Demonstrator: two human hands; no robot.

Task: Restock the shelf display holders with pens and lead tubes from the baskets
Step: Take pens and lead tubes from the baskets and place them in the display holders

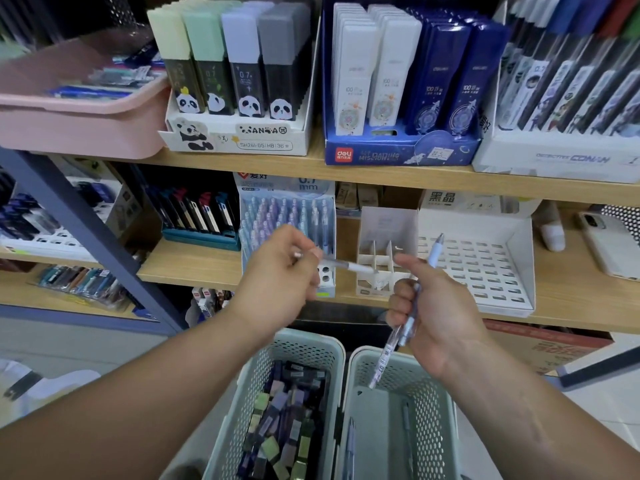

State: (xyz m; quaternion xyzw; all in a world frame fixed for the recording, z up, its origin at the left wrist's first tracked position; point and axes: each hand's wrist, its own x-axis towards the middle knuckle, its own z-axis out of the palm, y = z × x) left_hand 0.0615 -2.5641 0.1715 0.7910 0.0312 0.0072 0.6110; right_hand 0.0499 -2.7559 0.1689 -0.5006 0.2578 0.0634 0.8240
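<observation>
A pale pen (pixel 346 265) lies level in the left hand's (pixel 277 278) pinch, just before the holder (pixel 308 187), which looks nearly full. The right hand (pixel 443 306) grips at least one more pen (pixel 388 351). Few pens lie in the right basket (pixel 436 410). The left basket (pixel 249 386) brims with lead tubes (pixel 287 427), not yet shelved.

Both forearms bare, reaching forward, hands near each other. My left hand (pixel 280 271): back up, thumb and forefinger pinching a single pen (pixel 346 265). My right hand (pixel 443 306): fingers curled round tilted pens (pixel 407 327), thumb extended.
</observation>
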